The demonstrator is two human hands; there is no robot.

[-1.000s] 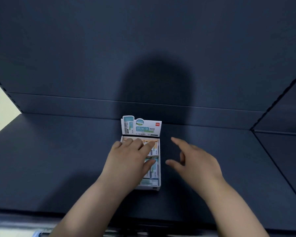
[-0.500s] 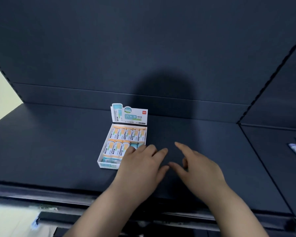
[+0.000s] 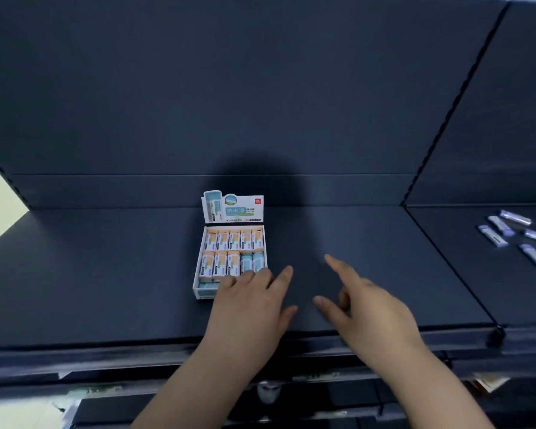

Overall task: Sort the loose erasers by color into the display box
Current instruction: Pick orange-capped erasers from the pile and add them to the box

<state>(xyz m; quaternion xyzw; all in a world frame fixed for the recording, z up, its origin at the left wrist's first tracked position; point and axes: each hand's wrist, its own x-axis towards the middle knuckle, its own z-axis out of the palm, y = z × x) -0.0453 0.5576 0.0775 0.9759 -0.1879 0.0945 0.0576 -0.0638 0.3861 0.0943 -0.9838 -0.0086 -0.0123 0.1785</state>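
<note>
**Item: display box (image 3: 196,274), white card, lid folded up as a header card (image 3: 232,209).** It is placed on a dark shelf (image 3: 106,274), towards the middle and well back from the front edge.

**Contents.** Orange-sleeved erasers (image 3: 234,239) are packed upright across the far row and most of the middle row. Blue-sleeved erasers (image 3: 252,261) are seen at the right end of the middle row and in the near row, which is partly covered. No loose eraser is seen on this shelf.

**Step in hand (judged).** The near row is being seated or levelled. Light, flat pressure is advised, so that the sleeves are not crushed and the box is not slid. Blue is to be kept against blue. The box is best braced at its right wall before any firmer push.

**Left hand (image 3: 248,308).** It is open, with the fingers straight and laid over the near right corner of the box. Nothing is gripped.

**Right hand (image 3: 372,314).** It is open, with the fingers spread and the forefinger extended, to the right of the box. Nothing is held. Contact with the shelf cannot be told.

**Also noted.** Small tubes (image 3: 508,233) are scattered on the neighbouring shelf (image 3: 464,289).
</note>
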